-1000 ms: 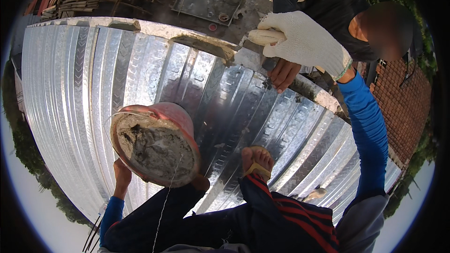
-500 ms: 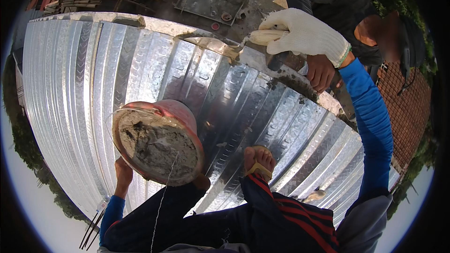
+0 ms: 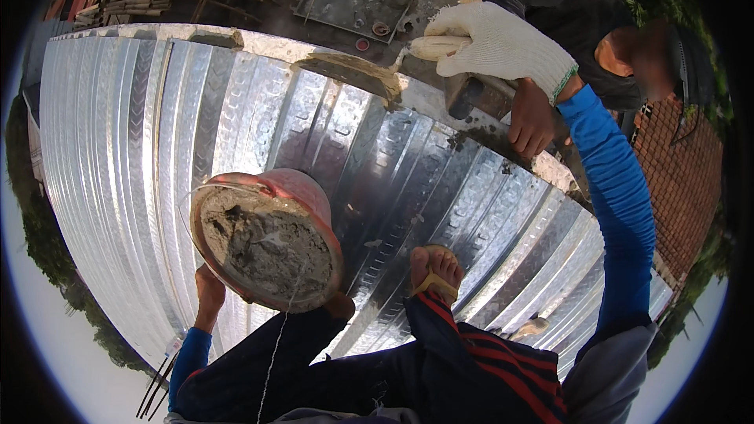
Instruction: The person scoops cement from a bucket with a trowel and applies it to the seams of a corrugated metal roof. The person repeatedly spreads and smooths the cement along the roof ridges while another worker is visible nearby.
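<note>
My right hand (image 3: 503, 43), in a white knit glove, is closed around a trowel at the wall's top edge. Only the trowel's thin shank shows clearly past the fingers; the blade is hard to make out. Wet mortar (image 3: 345, 72) lies on the edge to the left of it. My bare left hand (image 3: 209, 294) holds the lower left side of a reddish bucket (image 3: 302, 188), its fingers partly hidden behind it. The bucket leans toward me and contains grey mortar (image 3: 263, 255). A co-worker's bare hand (image 3: 532, 122) is just below my glove.
Ribbed metal sheeting (image 3: 110, 165) spreads under my sandalled foot (image 3: 436, 271). A co-worker in dark clothes (image 3: 558, 8) leans in beyond the edge at the right. Below, past the edge, lie a mortar tray (image 3: 353, 1) and stacked poles (image 3: 137, 0). Tiled roofing (image 3: 675, 180) is at far right.
My gloved hand has shifted slightly left and up, and the trowel blade has left the mortar on the edge. The co-worker's hand has dropped slightly. The bucket is nearly still.
</note>
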A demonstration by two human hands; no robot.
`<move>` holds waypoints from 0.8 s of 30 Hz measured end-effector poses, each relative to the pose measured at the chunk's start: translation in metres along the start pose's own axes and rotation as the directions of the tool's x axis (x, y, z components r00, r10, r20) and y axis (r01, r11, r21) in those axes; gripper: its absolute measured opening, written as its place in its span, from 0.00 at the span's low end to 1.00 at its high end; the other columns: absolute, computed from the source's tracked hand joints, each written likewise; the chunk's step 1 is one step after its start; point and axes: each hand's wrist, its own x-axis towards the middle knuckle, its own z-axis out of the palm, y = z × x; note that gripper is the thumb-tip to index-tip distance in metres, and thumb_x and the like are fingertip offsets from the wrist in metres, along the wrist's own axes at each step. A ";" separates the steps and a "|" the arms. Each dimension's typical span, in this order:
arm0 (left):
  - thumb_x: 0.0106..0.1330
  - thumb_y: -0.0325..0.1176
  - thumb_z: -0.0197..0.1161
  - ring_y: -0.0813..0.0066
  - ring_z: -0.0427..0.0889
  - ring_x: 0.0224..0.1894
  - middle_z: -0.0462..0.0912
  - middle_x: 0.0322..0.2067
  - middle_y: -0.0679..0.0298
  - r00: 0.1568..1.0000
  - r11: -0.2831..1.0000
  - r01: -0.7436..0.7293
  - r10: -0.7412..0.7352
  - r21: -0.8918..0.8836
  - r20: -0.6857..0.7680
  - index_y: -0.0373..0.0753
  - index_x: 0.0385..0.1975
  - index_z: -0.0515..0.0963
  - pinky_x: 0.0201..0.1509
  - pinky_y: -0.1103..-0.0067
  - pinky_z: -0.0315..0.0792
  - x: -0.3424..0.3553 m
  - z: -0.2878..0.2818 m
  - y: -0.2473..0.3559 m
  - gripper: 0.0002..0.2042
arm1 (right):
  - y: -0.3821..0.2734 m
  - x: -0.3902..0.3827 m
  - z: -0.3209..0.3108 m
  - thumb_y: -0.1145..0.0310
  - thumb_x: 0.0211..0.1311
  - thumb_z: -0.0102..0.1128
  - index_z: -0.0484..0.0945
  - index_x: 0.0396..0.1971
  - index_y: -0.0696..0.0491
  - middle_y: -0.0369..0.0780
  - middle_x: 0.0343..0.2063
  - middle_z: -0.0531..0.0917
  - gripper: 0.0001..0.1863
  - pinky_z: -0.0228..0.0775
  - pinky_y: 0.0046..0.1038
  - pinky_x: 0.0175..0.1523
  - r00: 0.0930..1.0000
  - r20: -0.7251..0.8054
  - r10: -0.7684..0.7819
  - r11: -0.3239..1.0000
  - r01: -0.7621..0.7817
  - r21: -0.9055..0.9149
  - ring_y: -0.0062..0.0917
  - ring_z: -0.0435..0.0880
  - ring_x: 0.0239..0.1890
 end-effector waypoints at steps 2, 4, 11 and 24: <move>0.80 0.34 0.55 0.66 0.89 0.48 0.92 0.45 0.48 1.000 1.000 -0.007 0.007 0.026 0.002 0.28 0.50 0.84 0.52 0.67 0.79 0.000 0.001 -0.001 0.15 | -0.003 0.010 0.008 0.54 0.58 0.77 0.83 0.58 0.57 0.47 0.47 0.88 0.32 0.79 0.35 0.55 1.000 -0.011 0.019 0.999 -0.019 -0.029 0.39 0.88 0.47; 0.79 0.32 0.56 0.65 0.90 0.48 0.92 0.45 0.49 1.000 1.000 0.017 -0.017 0.011 -0.026 0.28 0.50 0.84 0.52 0.68 0.79 -0.001 0.002 0.000 0.14 | -0.008 0.015 0.011 0.52 0.57 0.76 0.83 0.57 0.57 0.47 0.48 0.88 0.32 0.79 0.35 0.56 0.998 0.002 0.066 0.996 -0.066 -0.058 0.40 0.88 0.48; 0.75 0.23 0.58 0.63 0.90 0.50 0.92 0.45 0.49 1.000 0.999 -0.010 0.010 0.040 -0.019 0.29 0.52 0.83 0.53 0.68 0.79 -0.005 0.002 0.007 0.12 | -0.021 0.005 0.004 0.50 0.56 0.74 0.84 0.56 0.57 0.49 0.48 0.88 0.32 0.80 0.37 0.54 0.995 0.041 0.093 0.994 -0.091 -0.054 0.41 0.88 0.47; 0.82 0.42 0.52 0.62 0.90 0.44 0.91 0.38 0.48 0.997 0.999 -0.039 0.040 0.024 -0.060 0.26 0.45 0.84 0.46 0.65 0.79 0.002 0.002 -0.008 0.21 | -0.031 -0.072 -0.008 0.52 0.59 0.78 0.85 0.55 0.50 0.44 0.43 0.90 0.27 0.84 0.33 0.49 0.983 -0.074 0.170 0.982 -0.175 -0.070 0.35 0.91 0.42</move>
